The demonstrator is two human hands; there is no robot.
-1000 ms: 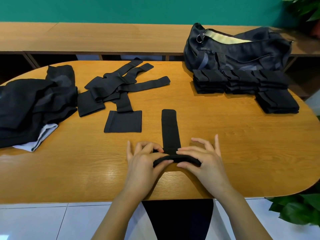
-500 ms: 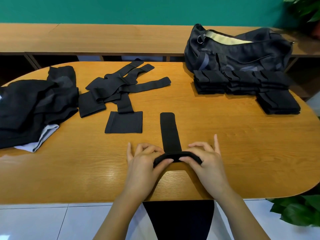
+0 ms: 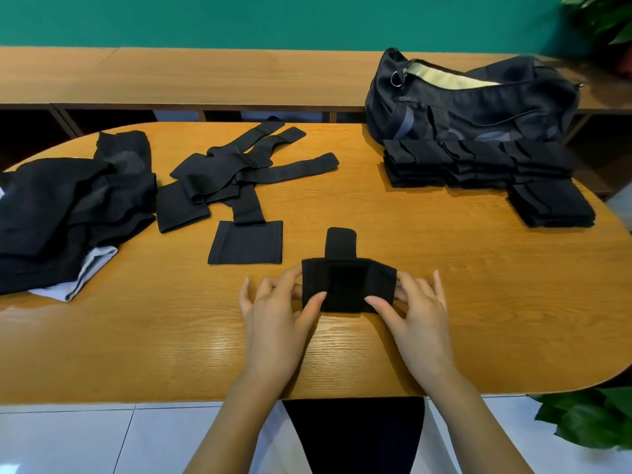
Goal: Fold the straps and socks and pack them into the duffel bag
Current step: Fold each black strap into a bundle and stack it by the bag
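Black folded stacks [image 3: 478,162] wait by the duffel bag [image 3: 478,107], while your left hand [image 3: 273,313] and right hand [image 3: 417,313] pinch a half-folded strap [image 3: 349,285] on the near counter [image 3: 444,268]; loose straps [image 3: 239,169] and, seemingly, socks [image 3: 68,200] remain.

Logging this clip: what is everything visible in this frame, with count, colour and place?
half-folded strap: one, black, near edge of table, centre
loose straps: tangled heap, count unclear, black, centre-left of table
folded stacks: about four, black, right side, in front of the bag
duffel bag: one, black with pale lining, far right of table, top open
clothing pile: one, black with a pale piece beneath, left end
table: one, oval, wood
bench: wood, behind table, against green wall
plants: two, green, right edge, top and bottom
left hand: pinches strap's left edge
right hand: pinches strap's right edge
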